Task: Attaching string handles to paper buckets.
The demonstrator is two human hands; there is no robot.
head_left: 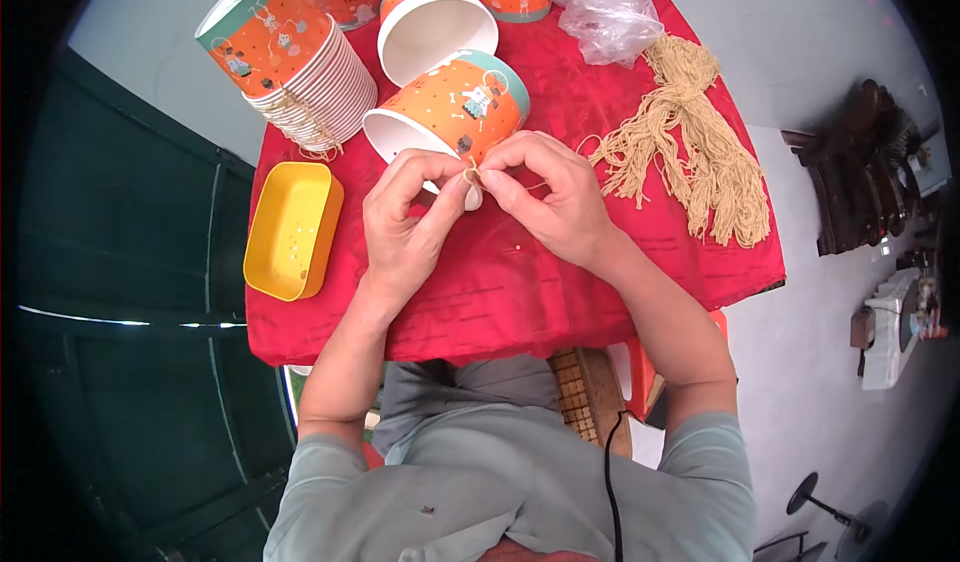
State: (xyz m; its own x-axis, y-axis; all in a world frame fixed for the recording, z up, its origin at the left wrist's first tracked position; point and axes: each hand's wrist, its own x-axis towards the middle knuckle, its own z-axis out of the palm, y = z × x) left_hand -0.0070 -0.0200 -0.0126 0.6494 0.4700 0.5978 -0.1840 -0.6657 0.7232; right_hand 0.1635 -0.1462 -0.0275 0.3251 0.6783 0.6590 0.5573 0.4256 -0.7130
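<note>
Mid-tabletop (pixel 520 292), red-clothed: orange cup (pixel 455 112) on its side; left hand (pixel 405 224) and right hand (pixel 555 197) both pinched on a tan string (pixel 472 174) at its rim. Cup stack (pixel 300 62) near far-left corner, string bundle (pixel 690 152) along right edge, yellow tray (pixel 290 230) at left edge.

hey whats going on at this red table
A person seated at a table under a red cloth pinches a bit of tan string between both hands, the left hand and right hand, at the rim of an orange paper cup lying on its side. A stack of cups, a yellow tray and a bundle of strings lie around.
</note>
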